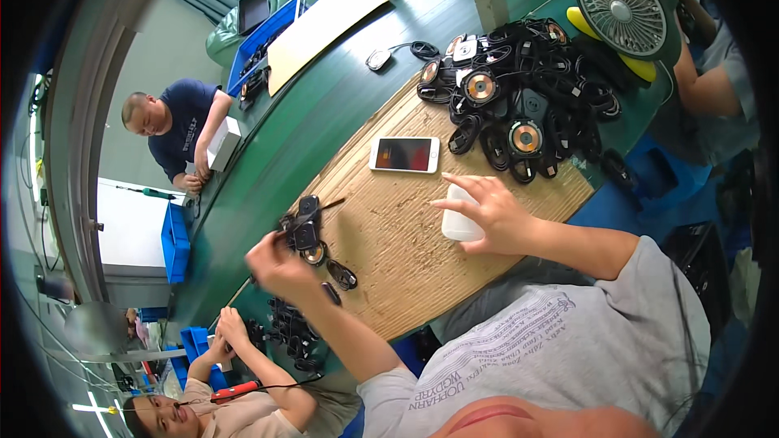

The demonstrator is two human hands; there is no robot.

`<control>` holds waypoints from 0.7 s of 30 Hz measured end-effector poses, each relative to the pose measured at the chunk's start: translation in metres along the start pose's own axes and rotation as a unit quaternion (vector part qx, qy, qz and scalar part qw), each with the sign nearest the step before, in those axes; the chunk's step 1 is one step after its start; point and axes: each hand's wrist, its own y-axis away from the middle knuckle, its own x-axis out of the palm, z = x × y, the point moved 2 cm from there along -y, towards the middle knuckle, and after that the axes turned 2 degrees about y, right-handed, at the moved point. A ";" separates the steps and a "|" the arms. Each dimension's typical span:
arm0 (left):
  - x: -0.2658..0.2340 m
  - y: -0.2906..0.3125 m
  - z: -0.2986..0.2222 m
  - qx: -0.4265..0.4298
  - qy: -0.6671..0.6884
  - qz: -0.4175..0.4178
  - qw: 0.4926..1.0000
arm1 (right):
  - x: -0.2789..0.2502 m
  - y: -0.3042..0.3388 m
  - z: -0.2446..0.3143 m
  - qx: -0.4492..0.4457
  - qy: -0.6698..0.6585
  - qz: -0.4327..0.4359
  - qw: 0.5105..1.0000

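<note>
My right hand (491,215) spans a smooth white rounded block (461,217), its fingers and thumb around the edges, over a worn cardboard sheet (398,251). Just beyond lies a white phone (404,154) with its dark screen facing up. My left hand (280,268) is smeared by motion at the board's left edge. Right beside its fingers are black cabled devices (306,227) and a round charger disc with a copper coil (313,254). Whether the left fingers grip one of them I cannot make out. A small coiled black cable (342,275) rests nearby.
A large heap of black cables and coil chargers (527,97) covers the board's far right. A green fan (621,4) stands behind it. More cables (292,328) lie left of the board. Co-workers sit at the far left (182,126) and near left (243,389); a blue bin (260,49) stands beyond.
</note>
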 end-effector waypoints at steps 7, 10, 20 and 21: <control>-0.075 -0.011 0.166 -0.149 -0.241 -0.021 0.959 | -0.026 -0.046 0.002 -0.088 0.072 -0.003 0.994; -0.078 0.012 0.212 -0.226 -0.251 0.090 0.937 | -0.050 -0.121 -0.035 -0.120 0.229 -0.040 0.965; -0.022 0.010 0.020 -0.018 0.024 0.053 0.998 | -0.012 -0.278 -0.221 0.178 -0.278 0.322 0.887; -0.006 0.020 -0.007 -0.024 0.108 0.109 0.988 | 0.010 -0.286 -0.201 0.174 -0.199 0.269 0.926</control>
